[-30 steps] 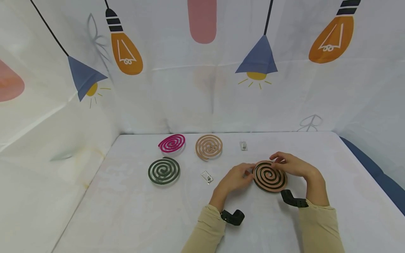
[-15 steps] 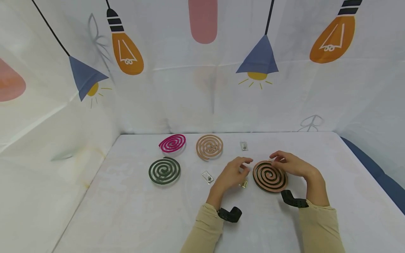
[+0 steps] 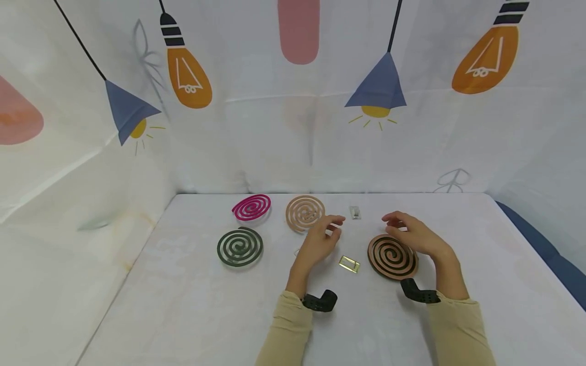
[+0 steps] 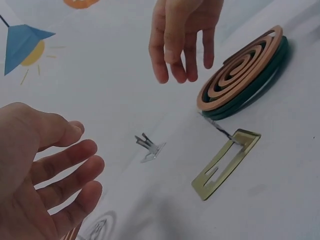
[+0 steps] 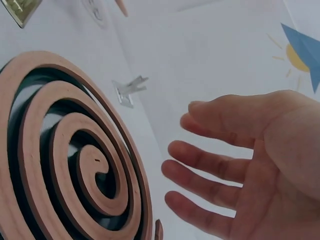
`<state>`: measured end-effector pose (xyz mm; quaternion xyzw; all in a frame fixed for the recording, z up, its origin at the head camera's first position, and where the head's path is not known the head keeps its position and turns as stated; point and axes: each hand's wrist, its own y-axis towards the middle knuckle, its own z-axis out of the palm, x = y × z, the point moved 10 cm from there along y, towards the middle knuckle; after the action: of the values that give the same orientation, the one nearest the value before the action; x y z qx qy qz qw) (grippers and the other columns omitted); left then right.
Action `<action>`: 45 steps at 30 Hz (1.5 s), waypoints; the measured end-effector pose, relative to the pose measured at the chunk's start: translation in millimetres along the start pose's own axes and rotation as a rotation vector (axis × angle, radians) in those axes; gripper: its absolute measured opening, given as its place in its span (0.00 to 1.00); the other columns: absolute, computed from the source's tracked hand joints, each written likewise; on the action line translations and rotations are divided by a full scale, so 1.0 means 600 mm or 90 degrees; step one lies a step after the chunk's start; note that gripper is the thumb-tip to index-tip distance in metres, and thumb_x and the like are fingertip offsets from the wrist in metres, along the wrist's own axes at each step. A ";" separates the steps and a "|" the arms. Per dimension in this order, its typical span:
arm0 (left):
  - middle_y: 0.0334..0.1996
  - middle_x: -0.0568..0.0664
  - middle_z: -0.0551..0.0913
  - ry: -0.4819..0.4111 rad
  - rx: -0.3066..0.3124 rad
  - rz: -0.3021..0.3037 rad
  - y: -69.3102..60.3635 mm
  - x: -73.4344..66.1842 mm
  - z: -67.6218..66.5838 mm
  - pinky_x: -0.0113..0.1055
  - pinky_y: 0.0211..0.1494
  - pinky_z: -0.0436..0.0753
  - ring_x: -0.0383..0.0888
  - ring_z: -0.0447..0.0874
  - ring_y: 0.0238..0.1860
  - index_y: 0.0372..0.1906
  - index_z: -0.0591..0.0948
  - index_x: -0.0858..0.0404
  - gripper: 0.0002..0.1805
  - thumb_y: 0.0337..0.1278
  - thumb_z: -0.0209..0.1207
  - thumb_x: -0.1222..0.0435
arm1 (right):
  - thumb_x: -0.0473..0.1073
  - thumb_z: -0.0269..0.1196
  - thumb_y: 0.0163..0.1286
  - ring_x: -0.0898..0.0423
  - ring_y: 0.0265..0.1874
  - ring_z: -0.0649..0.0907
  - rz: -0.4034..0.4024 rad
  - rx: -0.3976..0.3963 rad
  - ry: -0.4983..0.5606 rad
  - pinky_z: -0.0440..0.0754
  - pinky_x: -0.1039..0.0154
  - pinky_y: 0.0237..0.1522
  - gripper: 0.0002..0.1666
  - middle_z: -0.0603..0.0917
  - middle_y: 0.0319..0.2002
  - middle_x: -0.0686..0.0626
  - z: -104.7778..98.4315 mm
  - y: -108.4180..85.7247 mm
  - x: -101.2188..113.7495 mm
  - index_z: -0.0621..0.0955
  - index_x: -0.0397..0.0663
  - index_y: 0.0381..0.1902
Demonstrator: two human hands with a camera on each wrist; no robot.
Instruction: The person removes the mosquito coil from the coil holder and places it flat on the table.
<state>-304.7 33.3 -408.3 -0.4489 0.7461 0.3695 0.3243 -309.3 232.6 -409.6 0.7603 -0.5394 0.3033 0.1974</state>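
Observation:
My left hand (image 3: 317,243) hovers above the table with loosely bent fingers and holds nothing. To its right lies a gold metal coil stand (image 3: 349,264), its prong raised in the left wrist view. A brown mosquito coil (image 5: 95,160) with dark green coil showing in its gaps lies flat on the table. My right hand (image 3: 418,236) hangs just beyond this pair, fingers apart from it in the right wrist view. Behind the left hand a tan coil (image 3: 293,216) is partly covered. A silver stand (image 3: 355,212) sits farther back, between the hands.
A magenta coil (image 3: 251,207) is at the back left, tilted, with a green coil (image 3: 239,247) in front of it. Another stand (image 3: 296,252) is mostly hidden by the left hand. A white cloth wall (image 3: 265,152) rises behind the table.
My left hand has left the brown and green coils and moved left, uncovering the gold stand. My right hand has lifted its fingers off the coils and shifted slightly back.

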 end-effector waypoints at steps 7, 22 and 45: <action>0.48 0.53 0.81 -0.034 -0.047 -0.027 -0.004 0.022 -0.031 0.30 0.44 0.77 0.46 0.80 0.47 0.56 0.77 0.60 0.17 0.63 0.53 0.69 | 0.40 0.52 0.72 0.39 0.54 0.75 -0.028 -0.024 0.015 0.71 0.40 0.57 0.20 0.76 0.53 0.34 0.003 0.009 0.017 0.71 0.34 0.57; 0.46 0.59 0.82 -0.023 -0.147 -0.018 -0.012 0.054 -0.091 0.33 0.43 0.80 0.51 0.83 0.44 0.51 0.77 0.68 0.15 0.59 0.55 0.73 | 0.41 0.52 0.73 0.39 0.57 0.74 -0.041 -0.038 0.038 0.73 0.41 0.57 0.20 0.74 0.57 0.34 0.015 0.020 0.035 0.70 0.38 0.59; 0.52 0.60 0.75 0.029 -0.290 -0.129 -0.037 0.120 -0.142 0.47 0.54 0.77 0.54 0.77 0.50 0.56 0.77 0.65 0.20 0.57 0.56 0.72 | 0.40 0.52 0.72 0.40 0.56 0.75 -0.059 -0.030 0.053 0.74 0.43 0.56 0.21 0.76 0.54 0.35 0.044 0.038 0.057 0.69 0.40 0.60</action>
<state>-325.2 -76.6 -429.1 -0.5912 0.6018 0.4836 0.2333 -316.0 184.5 -406.5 0.7660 -0.5022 0.3126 0.2516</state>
